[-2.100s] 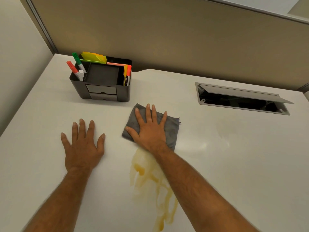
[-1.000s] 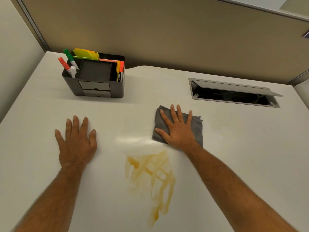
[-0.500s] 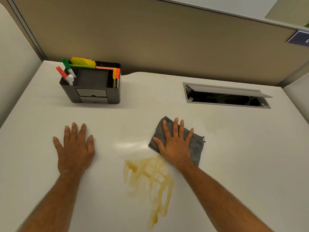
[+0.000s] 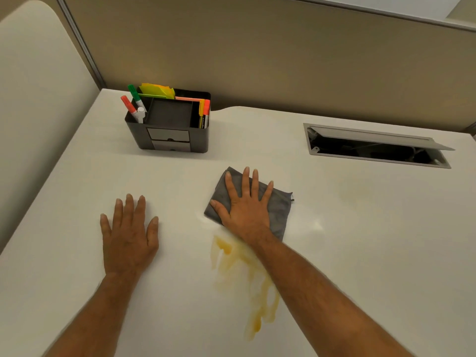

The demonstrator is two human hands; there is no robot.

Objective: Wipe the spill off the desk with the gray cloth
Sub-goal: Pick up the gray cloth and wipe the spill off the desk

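Right hand (image 4: 246,210) is flat on the gray cloth (image 4: 279,211), just right of the frame's centre, fingers straight and spread, palm pressing the fabric onto the white desk (image 4: 373,253). Nothing is pinched; the fingers lie apart on top of the cloth. The cloth is folded into a rough rectangle, and its upper left corner and right side show around the hand.

Directly below the cloth runs the spill (image 4: 247,276), an amber, streaky smear that starts at the heel of the right hand and trails down toward the lower centre of the frame, ending in a darker drip. The right forearm crosses over its right edge. The cloth's lower edge sits at the top end of the spill, with most of the smear uncovered.

Left hand (image 4: 128,235) rests palm down on the bare desk at centre left, fingers straight and slightly spread, holding nothing, well apart from the spill and the cloth.

Upper left of centre stands a dark desk organizer (image 4: 170,135) with 2 small drawers on its front. A green marker (image 4: 136,95) and a red marker (image 4: 128,105) lean out of its left side, with yellow sticky notes (image 4: 157,90) behind them. At upper right, an open cable hatch (image 4: 376,144) sits in the desk, its lid tilted up.
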